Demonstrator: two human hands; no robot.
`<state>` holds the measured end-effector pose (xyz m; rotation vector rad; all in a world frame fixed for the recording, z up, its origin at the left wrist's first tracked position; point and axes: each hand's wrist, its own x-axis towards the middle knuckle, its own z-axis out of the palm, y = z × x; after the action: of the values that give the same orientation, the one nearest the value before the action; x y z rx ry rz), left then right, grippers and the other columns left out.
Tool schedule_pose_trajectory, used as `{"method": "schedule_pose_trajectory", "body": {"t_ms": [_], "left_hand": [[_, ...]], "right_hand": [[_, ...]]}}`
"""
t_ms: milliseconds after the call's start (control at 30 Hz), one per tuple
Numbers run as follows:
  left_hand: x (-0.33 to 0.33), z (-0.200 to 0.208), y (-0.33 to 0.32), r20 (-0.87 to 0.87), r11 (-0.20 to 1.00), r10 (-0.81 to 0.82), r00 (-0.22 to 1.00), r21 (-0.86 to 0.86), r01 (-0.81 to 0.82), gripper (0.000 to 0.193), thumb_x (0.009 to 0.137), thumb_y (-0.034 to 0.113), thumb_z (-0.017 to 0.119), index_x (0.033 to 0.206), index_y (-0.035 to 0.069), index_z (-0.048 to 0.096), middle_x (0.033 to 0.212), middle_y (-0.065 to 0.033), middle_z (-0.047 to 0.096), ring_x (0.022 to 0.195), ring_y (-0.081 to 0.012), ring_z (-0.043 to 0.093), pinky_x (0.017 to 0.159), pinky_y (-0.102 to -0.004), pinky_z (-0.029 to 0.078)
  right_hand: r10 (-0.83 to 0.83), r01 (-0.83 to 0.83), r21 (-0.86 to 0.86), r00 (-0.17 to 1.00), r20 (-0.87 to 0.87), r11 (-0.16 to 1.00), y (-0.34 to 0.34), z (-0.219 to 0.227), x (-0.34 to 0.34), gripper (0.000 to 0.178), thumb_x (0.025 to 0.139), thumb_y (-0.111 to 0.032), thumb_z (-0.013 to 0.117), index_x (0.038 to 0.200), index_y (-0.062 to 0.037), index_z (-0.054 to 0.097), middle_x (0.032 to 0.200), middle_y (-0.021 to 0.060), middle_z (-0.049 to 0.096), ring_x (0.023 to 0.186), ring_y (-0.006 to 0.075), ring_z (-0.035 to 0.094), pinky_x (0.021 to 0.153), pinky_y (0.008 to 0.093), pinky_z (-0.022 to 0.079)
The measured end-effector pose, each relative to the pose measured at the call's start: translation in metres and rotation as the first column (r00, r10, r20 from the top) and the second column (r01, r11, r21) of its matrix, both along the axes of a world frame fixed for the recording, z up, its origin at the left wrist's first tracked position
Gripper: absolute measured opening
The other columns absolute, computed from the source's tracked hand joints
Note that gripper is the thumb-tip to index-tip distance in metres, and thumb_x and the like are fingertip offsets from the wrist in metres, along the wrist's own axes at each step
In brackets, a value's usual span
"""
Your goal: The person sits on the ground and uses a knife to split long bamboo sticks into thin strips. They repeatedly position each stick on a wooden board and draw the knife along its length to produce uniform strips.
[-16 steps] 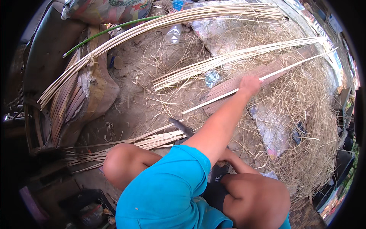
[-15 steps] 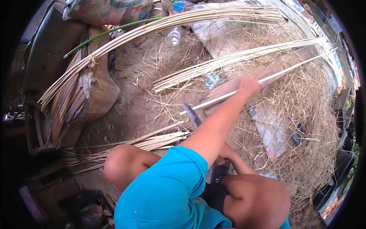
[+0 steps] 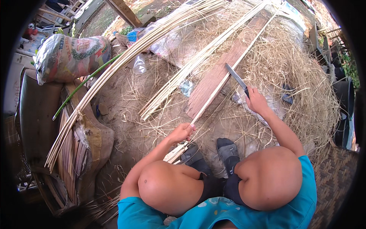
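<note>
My left hand is closed around the near end of a long pale bamboo strip. That strip slants away to the far right along a flat brown wooden plank. Wrapped in my right hand is the black handle of a knife. Its blade points to the far left, and the tip reaches over the strip and the plank. Whether the blade touches the strip, I cannot tell. Left of the plank lies a bundle of pale strips. Between my left hand and my foot, more split strips show.
Dry shavings are heaped on the right. A longer bundle of strips and a green stalk rest over a worn wooden piece on the left. Behind are a stuffed sack and a clear plastic bottle.
My left hand has come back from far along the strip to its near end. My right hand, earlier mostly hidden under the left arm, now holds the knife out to the right. The view has turned.
</note>
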<state>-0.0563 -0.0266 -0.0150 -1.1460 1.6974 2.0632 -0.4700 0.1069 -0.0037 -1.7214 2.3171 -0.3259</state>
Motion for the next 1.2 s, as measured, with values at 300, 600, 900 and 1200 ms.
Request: {"method": "schedule_pose_trajectory", "body": {"t_ms": [300,600,900,1200], "left_hand": [[0.018,-0.020,-0.008,-0.029,0.924,0.129,0.991,-0.359,-0.131,0.044,0.108,0.037,0.049,0.088,0.004,0.070,0.068,-0.0020,0.056,0.066,-0.0119,0.050,0.063,-0.0321,0.043],[0.024,0.008,0.012,0.158,0.579,0.027,0.987,-0.808,0.113,0.037,0.107,0.034,0.042,0.095,0.003,0.058,0.081,-0.0307,0.067,0.081,-0.0523,0.065,0.070,-0.0593,0.050],[0.048,-0.005,0.025,0.284,0.506,0.021,0.959,-0.830,0.234,0.046,0.108,0.040,0.040,0.090,0.002,0.058,0.073,-0.0304,0.065,0.073,-0.0507,0.067,0.065,-0.0592,0.051],[0.067,-0.022,0.033,0.221,0.735,0.069,0.973,-0.671,0.100,0.055,0.107,0.043,0.041,0.086,-0.002,0.063,0.081,-0.0309,0.063,0.080,-0.0475,0.063,0.072,-0.0557,0.045]], "right_hand": [[0.025,-0.025,0.001,0.996,0.090,1.000,-0.032,0.007,0.074,0.041,0.103,-0.036,0.051,0.132,-0.0060,0.049,0.093,0.0272,0.064,0.080,0.0443,0.068,0.070,0.0541,0.056],[-0.157,0.159,-0.009,0.978,0.134,0.987,-0.019,-0.016,0.031,0.035,0.105,-0.038,0.051,0.130,-0.0136,0.057,0.089,0.0220,0.068,0.077,0.0434,0.069,0.068,0.0511,0.057],[-0.506,0.512,-0.083,0.858,0.087,0.855,-0.005,-0.003,-0.065,0.030,0.105,-0.034,0.051,0.118,-0.0095,0.061,0.078,0.0245,0.068,0.072,0.0456,0.068,0.067,0.0541,0.056],[-0.070,0.088,-0.067,0.968,0.240,0.994,-0.001,-0.011,0.061,0.037,0.103,-0.039,0.053,0.125,-0.0104,0.059,0.087,0.0245,0.069,0.080,0.0446,0.068,0.072,0.0532,0.056]]}}
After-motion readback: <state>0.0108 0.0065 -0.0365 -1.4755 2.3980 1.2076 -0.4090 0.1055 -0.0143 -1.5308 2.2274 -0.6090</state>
